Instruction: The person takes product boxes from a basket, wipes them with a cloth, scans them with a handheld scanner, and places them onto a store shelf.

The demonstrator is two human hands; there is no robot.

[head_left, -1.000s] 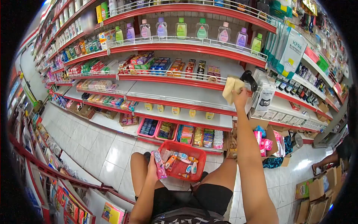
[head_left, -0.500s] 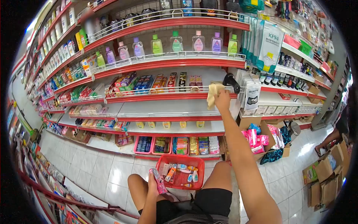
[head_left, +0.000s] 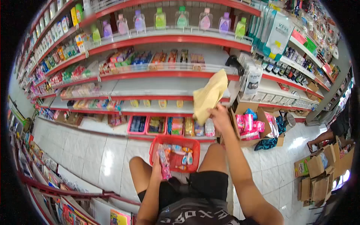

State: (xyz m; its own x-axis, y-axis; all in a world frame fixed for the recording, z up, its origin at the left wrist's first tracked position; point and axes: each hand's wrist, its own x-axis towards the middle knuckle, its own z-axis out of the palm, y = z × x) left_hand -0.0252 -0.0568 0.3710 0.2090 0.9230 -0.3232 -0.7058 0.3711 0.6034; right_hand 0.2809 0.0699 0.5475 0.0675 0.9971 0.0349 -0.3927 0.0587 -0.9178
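Observation:
A yellow cloth [head_left: 210, 96] hangs from the closed fingers of my right hand [head_left: 220, 116], in front of the lower shelves and off the shelf edge. My left hand [head_left: 156, 168] is closed on a pink package [head_left: 165, 168] beside my knee. Just past it, a red basket [head_left: 195, 150] on the floor between my legs holds several small bottles and packs. Behind the cloth runs a shelf board [head_left: 150, 88], and a dark handle-like object [head_left: 234, 63] stands at the shelf's right end.
Bottles [head_left: 160, 19] line the upper shelf. Bins of sachets [head_left: 155, 125] sit on the bottom shelf. To the right are a box of pink packs [head_left: 249, 126], stacked cartons [head_left: 317, 168] and another person's leg [head_left: 322, 138]. A rack [head_left: 67, 191] stands at the lower left.
My right hand has drawn the yellow cloth away from the shelf edge, down and toward me, and the cloth hangs more spread out. My left hand still holds the pink package.

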